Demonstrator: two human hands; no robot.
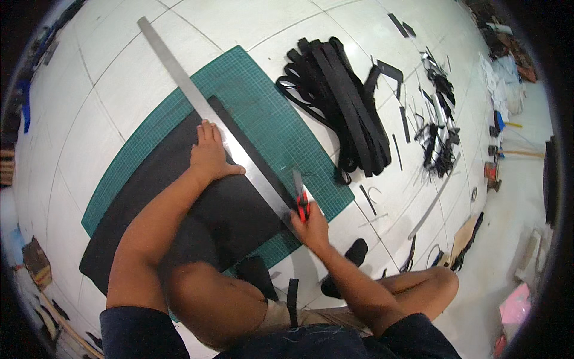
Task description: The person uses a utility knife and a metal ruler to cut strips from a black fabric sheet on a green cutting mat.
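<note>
A long metal ruler (182, 78) lies slantwise across a black sheet (167, 173), its far end reaching past the green cutting mat (257, 90) underneath. My left hand (209, 157) presses down on the ruler's middle, fingers together and flat, thumb spread toward its right edge. In my right hand (312, 230) is a red and black utility knife (304, 206), its blade pointing away from me over the mat. That hand rests beside the ruler's near end; whether it touches the ruler I cannot tell. A narrow margin of sheet shows right of the ruler.
Right of the mat sits a bundle of black straps (344, 102). Beyond it, black scraps (439, 134) are scattered over the white tiled floor (119, 102). A thin grey strip (435, 198) lies farther right. My bent leg (209, 299) is close to the sheet's near edge.
</note>
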